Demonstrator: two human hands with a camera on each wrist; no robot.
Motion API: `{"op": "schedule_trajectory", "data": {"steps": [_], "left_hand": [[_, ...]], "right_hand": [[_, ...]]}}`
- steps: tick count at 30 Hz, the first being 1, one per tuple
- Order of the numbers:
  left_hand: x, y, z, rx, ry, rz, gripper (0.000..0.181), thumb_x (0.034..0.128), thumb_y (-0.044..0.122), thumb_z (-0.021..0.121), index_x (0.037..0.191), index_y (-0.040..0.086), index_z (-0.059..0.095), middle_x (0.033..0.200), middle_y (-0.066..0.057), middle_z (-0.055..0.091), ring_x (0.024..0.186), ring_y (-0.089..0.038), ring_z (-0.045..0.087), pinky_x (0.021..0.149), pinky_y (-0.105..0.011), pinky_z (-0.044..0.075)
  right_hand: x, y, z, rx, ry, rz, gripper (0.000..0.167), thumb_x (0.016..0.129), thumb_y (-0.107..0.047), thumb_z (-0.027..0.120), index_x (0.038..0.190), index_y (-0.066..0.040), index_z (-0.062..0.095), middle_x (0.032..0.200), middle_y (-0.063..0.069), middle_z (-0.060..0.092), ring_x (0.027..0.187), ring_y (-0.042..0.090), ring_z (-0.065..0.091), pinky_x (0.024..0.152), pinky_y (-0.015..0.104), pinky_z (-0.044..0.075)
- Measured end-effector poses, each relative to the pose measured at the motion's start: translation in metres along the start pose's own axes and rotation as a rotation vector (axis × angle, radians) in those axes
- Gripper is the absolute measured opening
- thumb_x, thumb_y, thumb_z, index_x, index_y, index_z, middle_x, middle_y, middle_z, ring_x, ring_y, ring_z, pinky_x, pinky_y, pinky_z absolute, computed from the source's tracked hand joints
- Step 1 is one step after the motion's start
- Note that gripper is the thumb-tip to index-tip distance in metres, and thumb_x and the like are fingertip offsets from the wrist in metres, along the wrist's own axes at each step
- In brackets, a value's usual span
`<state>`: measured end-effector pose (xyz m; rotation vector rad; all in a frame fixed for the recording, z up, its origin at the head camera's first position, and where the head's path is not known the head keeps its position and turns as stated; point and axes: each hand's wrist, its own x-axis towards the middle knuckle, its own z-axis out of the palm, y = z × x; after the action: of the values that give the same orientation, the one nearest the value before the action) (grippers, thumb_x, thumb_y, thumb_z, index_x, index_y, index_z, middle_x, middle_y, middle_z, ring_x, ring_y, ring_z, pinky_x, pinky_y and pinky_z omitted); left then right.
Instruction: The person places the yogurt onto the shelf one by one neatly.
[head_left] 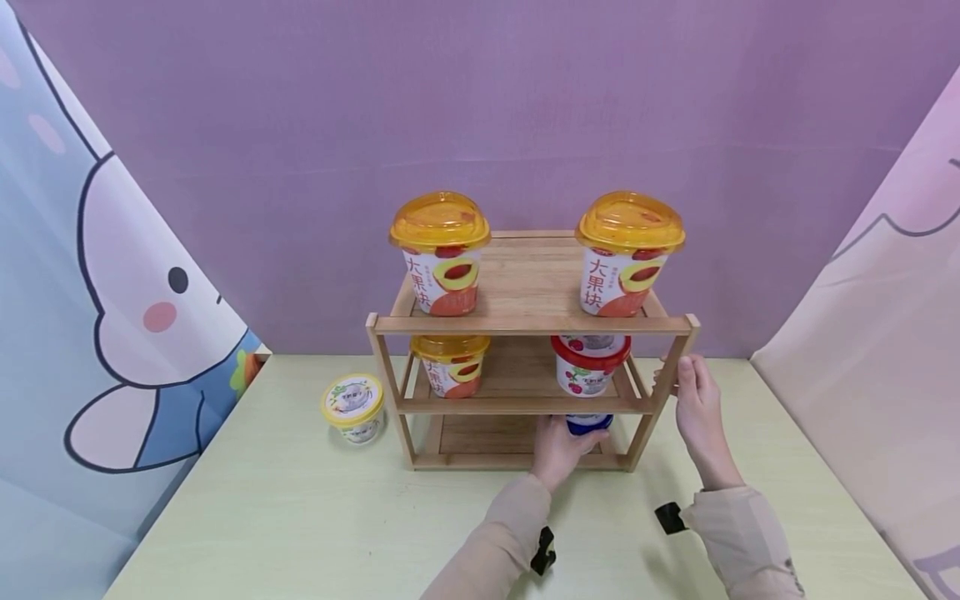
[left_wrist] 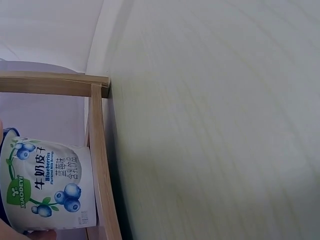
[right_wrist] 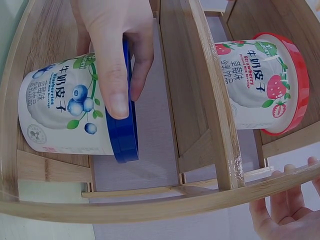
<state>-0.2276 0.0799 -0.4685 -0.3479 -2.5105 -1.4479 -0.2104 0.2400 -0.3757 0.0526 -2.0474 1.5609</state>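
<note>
On the bottom shelf of the wooden rack (head_left: 525, 323) stands a white blueberry milk cup (left_wrist: 55, 187) with a blue lid (right_wrist: 122, 142). My left hand (head_left: 557, 450) holds this cup by its lid, thumb and fingers on either side, as the right wrist view shows. At the rack's right side, my right hand (head_left: 699, 408) grips the upright post, fingers behind it and thumb in front. A strawberry cup with a red lid (head_left: 591, 358) sits on the middle shelf above the blueberry cup, and another cup (head_left: 592, 343) is stacked on it.
Two orange-lidded fruit cups, a left one (head_left: 442, 254) and a right one (head_left: 630, 254), stand on the top shelf. Another orange-lidded cup (head_left: 452, 367) is at the middle shelf's left. A yellow-lidded cup (head_left: 354, 408) stands on the table (head_left: 285, 517), left of the rack.
</note>
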Motion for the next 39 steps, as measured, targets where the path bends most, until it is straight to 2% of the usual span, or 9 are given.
{"op": "schedule_trajectory", "data": {"steps": [4, 10, 17, 20, 23, 25, 30, 33, 39], "left_hand": [[0.001, -0.001, 0.001, -0.015, -0.005, -0.003, 0.077, 0.0680, 0.035, 0.075, 0.131, 0.014, 0.035, 0.124, -0.008, 0.044, 0.112, -0.023, 0.043, 0.093, -0.034, 0.039], [0.001, -0.001, 0.001, -0.010, -0.019, -0.020, 0.078, 0.0688, 0.035, 0.074, 0.132, 0.013, 0.034, 0.125, -0.008, 0.043, 0.113, -0.023, 0.043, 0.094, -0.034, 0.038], [-0.002, -0.002, 0.001, -0.004, -0.048, -0.023, 0.079, 0.0690, 0.036, 0.074, 0.133, 0.015, 0.033, 0.127, -0.009, 0.040, 0.116, -0.025, 0.041, 0.095, -0.036, 0.037], [-0.005, 0.000, -0.002, -0.023, -0.063, -0.029, 0.079, 0.0695, 0.034, 0.074, 0.135, 0.016, 0.031, 0.129, -0.010, 0.037, 0.117, -0.026, 0.038, 0.095, -0.038, 0.036], [-0.008, 0.003, -0.008, -0.012, -0.064, -0.005, 0.078, 0.0704, 0.035, 0.072, 0.135, 0.017, 0.032, 0.129, -0.010, 0.036, 0.118, -0.027, 0.037, 0.096, -0.040, 0.036], [-0.010, 0.003, -0.011, -0.005, -0.061, 0.007, 0.077, 0.0708, 0.036, 0.072, 0.135, 0.018, 0.033, 0.129, -0.010, 0.036, 0.117, -0.026, 0.037, 0.095, -0.040, 0.036], [-0.016, -0.001, -0.018, -0.035, -0.054, 0.040, 0.076, 0.0724, 0.030, 0.072, 0.135, 0.018, 0.032, 0.126, -0.012, 0.037, 0.114, -0.026, 0.039, 0.093, -0.041, 0.037], [-0.020, -0.001, -0.022, -0.025, -0.060, 0.046, 0.075, 0.0731, 0.026, 0.072, 0.136, 0.016, 0.031, 0.125, -0.014, 0.037, 0.114, -0.029, 0.040, 0.094, -0.043, 0.036], [-0.028, 0.002, -0.036, 0.023, -0.119, 0.036, 0.070, 0.0762, 0.031, 0.068, 0.135, 0.016, 0.033, 0.129, -0.015, 0.033, 0.115, -0.031, 0.039, 0.093, -0.045, 0.037]], "right_hand": [[0.000, 0.000, 0.000, -0.001, -0.002, 0.002, 0.027, 0.097, -0.027, 0.030, 0.094, -0.009, 0.050, 0.080, -0.005, 0.056, 0.072, 0.000, 0.054, 0.068, 0.010, 0.044], [-0.001, 0.000, 0.000, -0.007, -0.009, 0.008, 0.032, 0.097, -0.028, 0.029, 0.097, -0.002, 0.049, 0.079, -0.004, 0.055, 0.073, 0.000, 0.053, 0.069, 0.011, 0.043], [-0.001, -0.001, 0.000, -0.009, 0.001, 0.004, 0.030, 0.097, -0.025, 0.030, 0.095, -0.002, 0.049, 0.076, -0.007, 0.055, 0.070, -0.001, 0.053, 0.069, 0.011, 0.044], [-0.001, -0.001, 0.000, -0.005, 0.000, 0.003, 0.030, 0.097, -0.025, 0.029, 0.096, -0.002, 0.049, 0.076, -0.011, 0.055, 0.070, -0.001, 0.054, 0.069, 0.010, 0.044], [-0.001, -0.001, 0.000, -0.007, 0.002, 0.000, 0.028, 0.097, -0.025, 0.029, 0.094, -0.007, 0.050, 0.076, -0.012, 0.054, 0.070, 0.000, 0.053, 0.069, 0.010, 0.043], [0.000, 0.000, 0.000, -0.001, 0.013, 0.001, 0.024, 0.097, -0.026, 0.030, 0.091, -0.013, 0.050, 0.074, -0.008, 0.055, 0.069, 0.000, 0.054, 0.068, 0.011, 0.044], [0.000, 0.001, 0.001, 0.000, 0.021, 0.014, 0.024, 0.096, -0.027, 0.031, 0.090, -0.014, 0.050, 0.074, -0.005, 0.056, 0.068, 0.000, 0.054, 0.067, 0.011, 0.044], [0.000, 0.001, 0.001, -0.004, 0.016, 0.018, 0.024, 0.097, -0.027, 0.031, 0.090, -0.013, 0.050, 0.075, -0.005, 0.056, 0.069, 0.000, 0.054, 0.068, 0.011, 0.044], [0.000, 0.001, 0.000, -0.008, 0.020, 0.018, 0.023, 0.097, -0.027, 0.030, 0.090, -0.016, 0.049, 0.074, -0.007, 0.055, 0.068, 0.000, 0.054, 0.068, 0.011, 0.044]]}}
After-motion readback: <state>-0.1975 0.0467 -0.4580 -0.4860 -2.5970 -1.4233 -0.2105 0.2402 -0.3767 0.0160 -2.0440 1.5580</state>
